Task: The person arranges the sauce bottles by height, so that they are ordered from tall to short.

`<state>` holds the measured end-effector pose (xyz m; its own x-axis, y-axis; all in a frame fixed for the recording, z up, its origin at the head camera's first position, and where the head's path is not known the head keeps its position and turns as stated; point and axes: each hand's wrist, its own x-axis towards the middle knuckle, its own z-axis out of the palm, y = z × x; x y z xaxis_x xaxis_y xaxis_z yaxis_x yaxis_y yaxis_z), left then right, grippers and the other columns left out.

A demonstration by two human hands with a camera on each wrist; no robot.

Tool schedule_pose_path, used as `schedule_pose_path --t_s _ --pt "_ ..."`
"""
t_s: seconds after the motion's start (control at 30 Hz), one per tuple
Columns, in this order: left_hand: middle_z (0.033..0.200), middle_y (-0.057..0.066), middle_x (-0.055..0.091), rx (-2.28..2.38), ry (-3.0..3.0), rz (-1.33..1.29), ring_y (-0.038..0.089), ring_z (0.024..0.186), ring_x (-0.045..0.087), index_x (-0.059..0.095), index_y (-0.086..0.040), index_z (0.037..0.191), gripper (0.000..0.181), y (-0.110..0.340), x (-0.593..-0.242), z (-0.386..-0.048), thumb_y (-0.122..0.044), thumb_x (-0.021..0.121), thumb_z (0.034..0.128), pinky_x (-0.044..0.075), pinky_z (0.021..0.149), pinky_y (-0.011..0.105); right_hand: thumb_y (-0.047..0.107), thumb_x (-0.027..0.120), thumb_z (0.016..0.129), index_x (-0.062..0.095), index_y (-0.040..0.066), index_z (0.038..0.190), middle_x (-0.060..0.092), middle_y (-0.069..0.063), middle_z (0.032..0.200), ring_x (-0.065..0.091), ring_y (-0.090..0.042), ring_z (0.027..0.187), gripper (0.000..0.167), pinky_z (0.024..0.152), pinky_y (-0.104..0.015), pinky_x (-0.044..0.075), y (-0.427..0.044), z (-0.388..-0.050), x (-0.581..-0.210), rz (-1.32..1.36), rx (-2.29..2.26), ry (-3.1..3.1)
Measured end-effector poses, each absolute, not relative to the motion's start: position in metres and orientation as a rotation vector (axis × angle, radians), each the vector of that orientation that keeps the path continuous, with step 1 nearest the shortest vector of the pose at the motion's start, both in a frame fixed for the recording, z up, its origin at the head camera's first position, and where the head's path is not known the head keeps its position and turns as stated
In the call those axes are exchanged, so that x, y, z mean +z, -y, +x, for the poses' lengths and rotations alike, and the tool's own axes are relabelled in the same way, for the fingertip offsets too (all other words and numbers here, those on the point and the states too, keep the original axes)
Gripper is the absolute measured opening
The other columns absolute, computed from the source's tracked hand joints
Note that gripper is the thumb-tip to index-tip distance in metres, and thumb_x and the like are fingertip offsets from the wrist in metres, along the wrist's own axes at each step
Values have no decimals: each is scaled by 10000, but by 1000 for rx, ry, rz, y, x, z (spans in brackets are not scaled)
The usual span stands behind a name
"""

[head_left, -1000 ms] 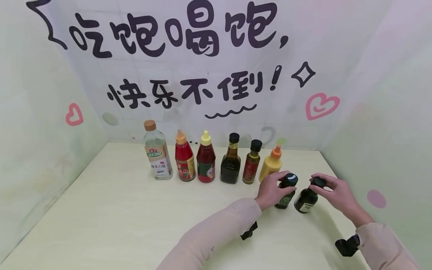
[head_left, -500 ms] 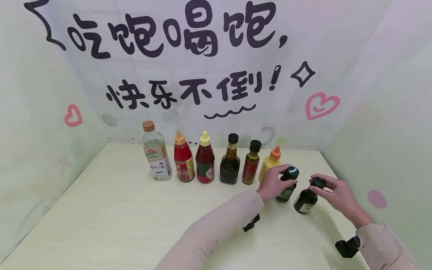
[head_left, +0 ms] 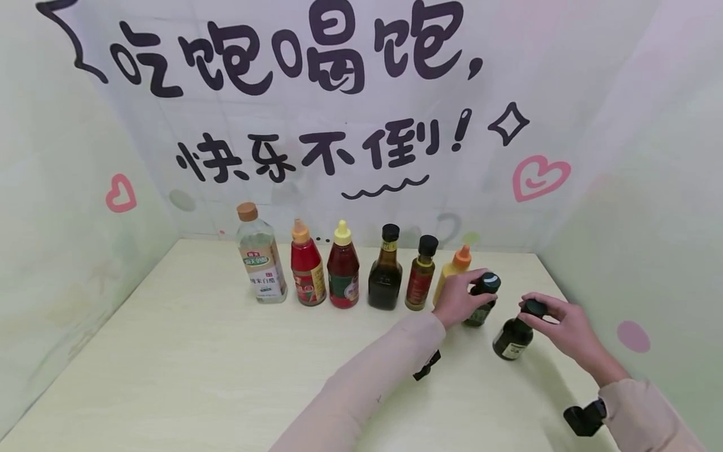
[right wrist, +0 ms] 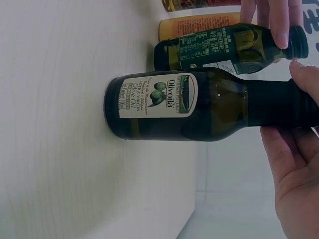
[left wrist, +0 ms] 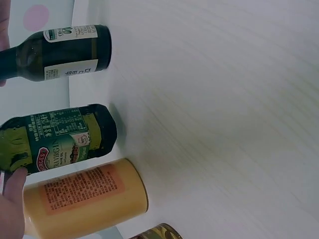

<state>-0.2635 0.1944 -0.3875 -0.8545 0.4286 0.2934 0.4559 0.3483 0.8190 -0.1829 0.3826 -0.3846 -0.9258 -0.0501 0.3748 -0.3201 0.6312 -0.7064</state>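
Note:
My left hand (head_left: pixel 456 299) grips the neck of a green-labelled olive oil bottle (left wrist: pixel 60 139), just below its dark cap. That bottle is upright, close beside a yellow squeeze bottle with an orange tip (head_left: pixel 452 270). Whether its base touches the table cannot be told. To the right, my right hand (head_left: pixel 570 329) holds a second, dark olive oil bottle (right wrist: pixel 159 104) with a cream label by its neck and cap. This one stands nearly upright on the table. The left hand partly hides the yellow bottle in the head view.
Leftward along the back runs a row: a red-labelled bottle (head_left: pixel 420 276), a dark sauce bottle (head_left: pixel 385 276), two red squeeze bottles, one yellow-tipped (head_left: pixel 343 270) and one orange-tipped (head_left: pixel 307 270), and a clear white-vinegar bottle (head_left: pixel 262 263). Walls enclose the pale table (head_left: pixel 198 370) behind and at both sides.
My left hand has moved the green-labelled olive oil bottle back toward the wall, nearer the row's right end. The right hand and its bottle have stayed nearly still.

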Motion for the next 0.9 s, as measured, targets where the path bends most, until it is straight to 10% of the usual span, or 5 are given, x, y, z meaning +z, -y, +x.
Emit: schedule_pose_path --t_s 0.9 --pt "1165 -89 562 -1527 2552 -831 12 1029 515 561 -172 1205 450 -214 -393 -273 -217 680 774 403 823 134 -4 691 731 629 101 998 614 180 885 536 108 809 294 624 -89 433 -380 -183 -383 330 1172 2495"
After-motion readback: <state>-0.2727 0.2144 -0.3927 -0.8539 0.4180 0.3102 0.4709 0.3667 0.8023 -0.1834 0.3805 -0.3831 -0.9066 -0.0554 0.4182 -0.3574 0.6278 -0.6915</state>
